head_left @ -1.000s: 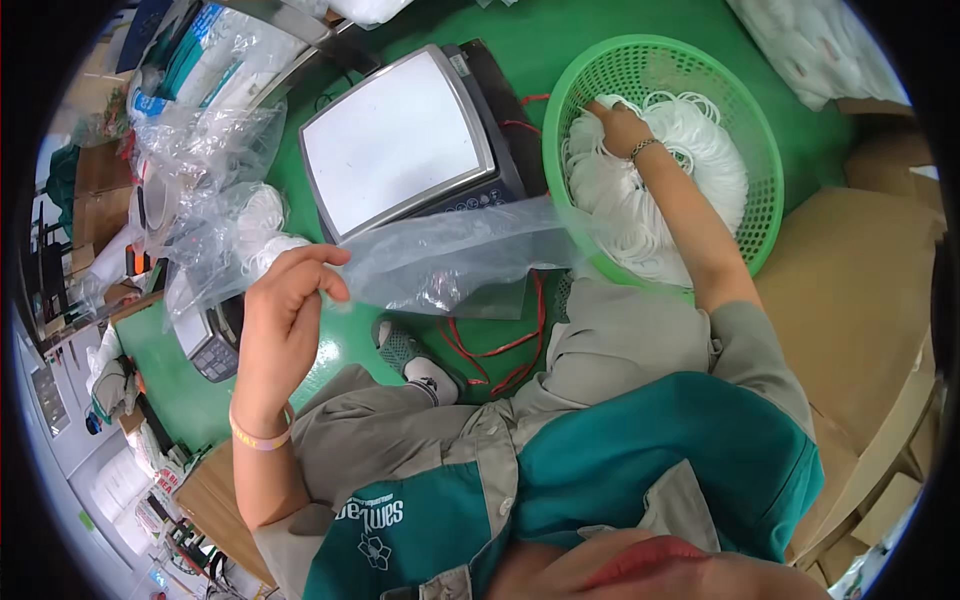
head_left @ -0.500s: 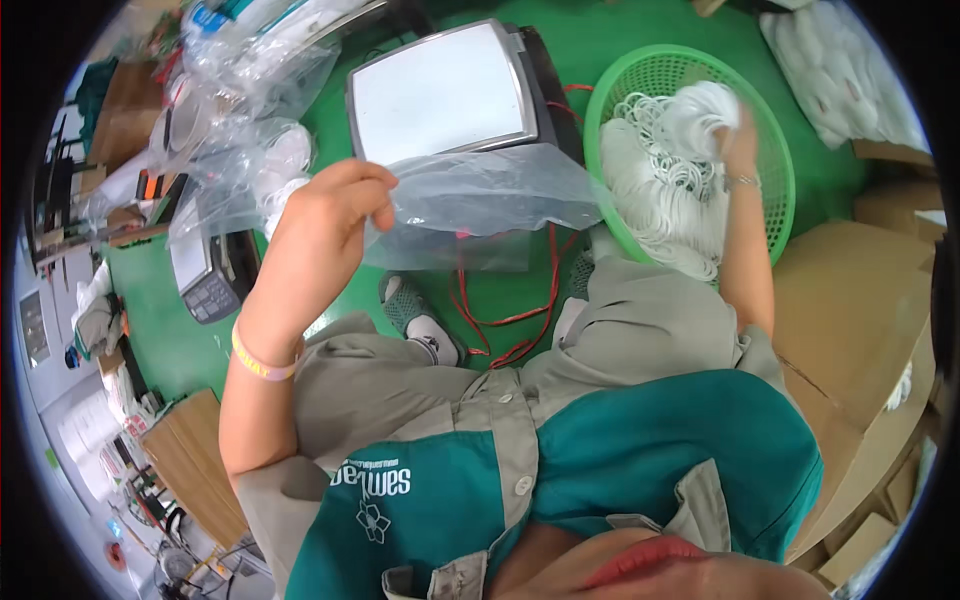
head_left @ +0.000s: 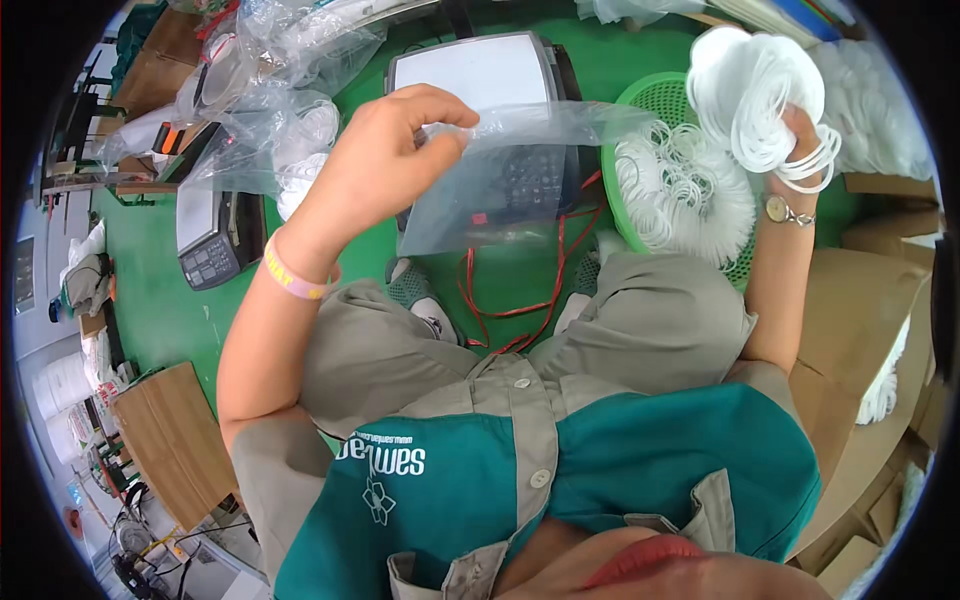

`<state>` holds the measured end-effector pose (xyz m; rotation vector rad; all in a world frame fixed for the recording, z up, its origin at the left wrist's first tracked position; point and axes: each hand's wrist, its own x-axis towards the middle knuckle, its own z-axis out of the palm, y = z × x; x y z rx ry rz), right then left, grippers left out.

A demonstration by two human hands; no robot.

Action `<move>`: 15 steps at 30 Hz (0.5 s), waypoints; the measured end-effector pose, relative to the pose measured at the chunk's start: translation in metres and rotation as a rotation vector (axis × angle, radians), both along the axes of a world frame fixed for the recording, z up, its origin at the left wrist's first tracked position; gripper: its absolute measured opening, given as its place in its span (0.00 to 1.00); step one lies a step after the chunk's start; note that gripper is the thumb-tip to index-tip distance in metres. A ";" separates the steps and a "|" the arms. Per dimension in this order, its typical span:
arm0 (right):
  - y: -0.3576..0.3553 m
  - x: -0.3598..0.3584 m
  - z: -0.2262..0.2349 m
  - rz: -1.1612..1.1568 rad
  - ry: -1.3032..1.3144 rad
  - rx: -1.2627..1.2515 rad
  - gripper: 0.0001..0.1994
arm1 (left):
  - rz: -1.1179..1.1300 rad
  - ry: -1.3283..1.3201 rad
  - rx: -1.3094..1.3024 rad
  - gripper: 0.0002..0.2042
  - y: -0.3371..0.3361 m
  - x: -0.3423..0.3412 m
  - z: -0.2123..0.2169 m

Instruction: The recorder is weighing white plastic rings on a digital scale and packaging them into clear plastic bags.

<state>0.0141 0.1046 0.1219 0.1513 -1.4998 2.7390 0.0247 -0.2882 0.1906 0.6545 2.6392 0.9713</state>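
Note:
My left hand (head_left: 385,155) pinches the upper edge of a clear plastic bag (head_left: 480,200), which hangs in front of a scale (head_left: 475,70) with a pale flat plate. The bag covers the scale's keypad, seen dimly through it. My right hand (head_left: 797,145) grips a bundle of thin white rings (head_left: 745,95), raised above the right side of a green mesh basket (head_left: 612,190). Some rings droop over my fingers and hide parts of them. Inside the basket lies a heap of similar white rings (head_left: 685,195).
Another scale (head_left: 205,235) stands on the green floor at the left, near crumpled clear plastic (head_left: 290,60). Red cord (head_left: 535,310) runs between my feet. Bags of white goods (head_left: 875,110) and a cardboard box (head_left: 840,330) flank me on the right.
My right hand has lifted the bundle of white rings up out of the basket, toward the upper right. The left hand, with the bag, has shifted up and right in view.

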 end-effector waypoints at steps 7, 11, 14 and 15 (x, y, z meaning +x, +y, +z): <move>-0.053 -0.003 0.056 0.383 0.000 -0.052 0.25 | -0.042 0.048 -0.056 0.10 -0.011 0.011 0.001; -0.091 -0.011 0.063 0.475 -0.006 -0.025 0.22 | -0.057 -0.030 -0.147 0.09 -0.028 0.012 -0.006; -0.127 -0.005 0.075 0.415 -0.035 0.062 0.19 | -0.045 0.013 -0.064 0.10 -0.032 0.018 -0.005; -0.132 -0.005 0.075 0.419 -0.036 0.062 0.19 | -0.004 0.049 -0.070 0.10 -0.032 0.021 -0.002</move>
